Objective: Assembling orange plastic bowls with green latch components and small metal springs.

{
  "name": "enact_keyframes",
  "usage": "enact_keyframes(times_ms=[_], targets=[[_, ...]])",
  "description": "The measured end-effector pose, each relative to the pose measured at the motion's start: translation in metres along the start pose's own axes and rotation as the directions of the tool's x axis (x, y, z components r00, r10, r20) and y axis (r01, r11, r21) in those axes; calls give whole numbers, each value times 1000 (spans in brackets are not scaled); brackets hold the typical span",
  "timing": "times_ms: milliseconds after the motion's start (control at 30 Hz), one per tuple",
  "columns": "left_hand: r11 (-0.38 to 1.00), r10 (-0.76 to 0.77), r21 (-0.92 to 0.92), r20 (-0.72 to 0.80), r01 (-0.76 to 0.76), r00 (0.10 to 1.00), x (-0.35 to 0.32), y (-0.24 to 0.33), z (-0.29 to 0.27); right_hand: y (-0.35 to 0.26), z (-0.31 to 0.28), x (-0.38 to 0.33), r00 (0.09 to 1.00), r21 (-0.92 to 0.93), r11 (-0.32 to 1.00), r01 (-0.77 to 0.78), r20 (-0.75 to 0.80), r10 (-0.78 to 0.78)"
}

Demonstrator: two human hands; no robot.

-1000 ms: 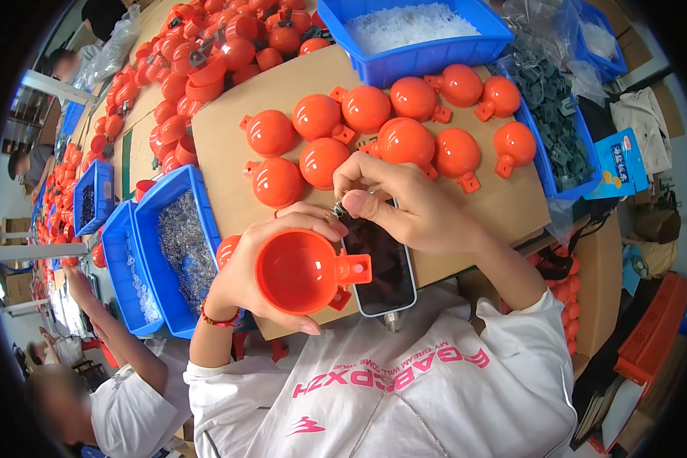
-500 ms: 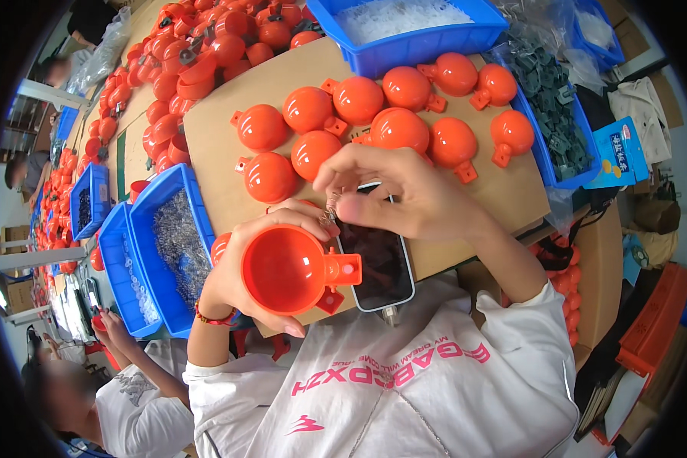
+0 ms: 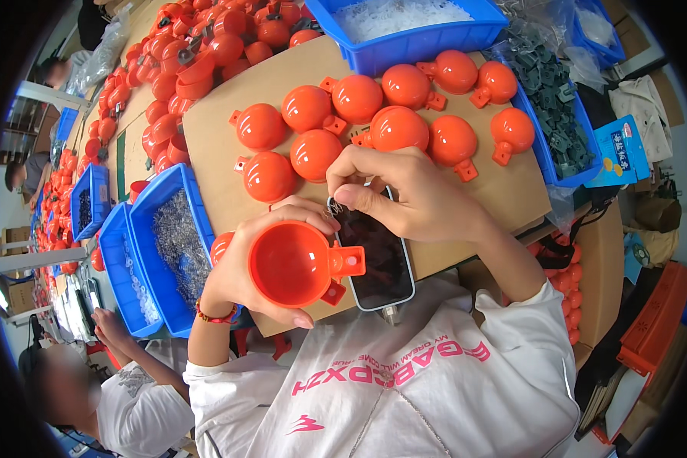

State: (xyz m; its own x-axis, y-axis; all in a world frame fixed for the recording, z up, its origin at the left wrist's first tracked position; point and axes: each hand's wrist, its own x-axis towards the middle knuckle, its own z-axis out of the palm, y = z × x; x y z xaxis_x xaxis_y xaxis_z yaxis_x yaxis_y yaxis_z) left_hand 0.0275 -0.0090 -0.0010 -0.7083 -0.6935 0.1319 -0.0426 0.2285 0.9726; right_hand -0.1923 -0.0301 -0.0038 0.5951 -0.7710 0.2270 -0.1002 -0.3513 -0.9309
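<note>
Red cup opens upward; upper tab points right, axis seemingly crosswise.

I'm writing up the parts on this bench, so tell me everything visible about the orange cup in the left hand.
The orange cup is round and bowl-like, with a glossy, plastic-looking wall. Its open mouth faces the camera, and nothing shows inside. From its right side juts an orange tab with a pale round spot, overlapping the phone in view; a second tab sits just below. The left hand holds the cup from its left side. Its underside is hidden.
</note>
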Motion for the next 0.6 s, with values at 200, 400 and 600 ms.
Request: enact_keyframes(times_ms=[200,400,600], targets=[[1000,-6,-15,18,7,1000,0,2,0,8,2,5,994,-92,990,-105,8,106],[998,-34,-48,17,35,999,0,0,2,7,-1,6,990,-77,992,-98,96,105],[1000,4,15,13,-5,1000,-1,-1,-2,0,-5,2,999,34,999,-20,26,19]])
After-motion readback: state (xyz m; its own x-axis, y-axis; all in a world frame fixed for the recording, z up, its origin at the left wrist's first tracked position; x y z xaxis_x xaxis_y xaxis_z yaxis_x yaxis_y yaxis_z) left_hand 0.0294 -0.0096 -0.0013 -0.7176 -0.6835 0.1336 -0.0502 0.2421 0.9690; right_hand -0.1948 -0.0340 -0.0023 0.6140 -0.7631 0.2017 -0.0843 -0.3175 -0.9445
